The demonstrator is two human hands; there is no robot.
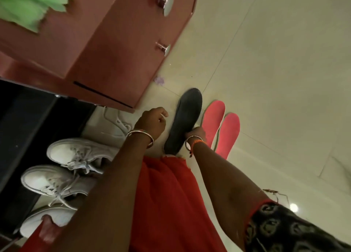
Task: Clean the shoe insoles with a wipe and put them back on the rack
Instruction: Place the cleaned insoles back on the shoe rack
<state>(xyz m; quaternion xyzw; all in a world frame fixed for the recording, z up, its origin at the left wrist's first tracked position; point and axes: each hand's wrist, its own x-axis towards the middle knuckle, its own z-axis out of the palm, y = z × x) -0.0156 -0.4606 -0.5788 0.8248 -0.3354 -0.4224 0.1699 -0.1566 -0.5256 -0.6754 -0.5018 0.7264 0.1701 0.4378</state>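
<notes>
Right hand (pixel 197 133): fingers curled round one long edge of the flat black foam insole (pixel 183 118), gripping it near mid-length, the heel end toward the body and the toe end pointing away. Left hand (pixel 152 121): loosely curled, just beside the black insole's other edge; it may pinch something pale at the fingertips, but whether that is a wipe cannot be told.

Handling, as a judgement: the black insole looks light, thin and flexible, likely to droop or fold if held by one end. A grip at mid-length with support under the face being wiped should serve; the surface does not appear slippery or fragile.

Just beyond the right hand, two pink flat insoles (pixel 222 130) lie side by side on the pale tiled floor (pixel 275 80). On the far side of the left hand, white lace-up trainers (pixel 76 153) stand near a dark opening, possibly the rack. Above them is a reddish-brown wooden cabinet (pixel 106 52).

Not established: the underside of the black insole, the rack's shelves, and the fourth insole.
</notes>
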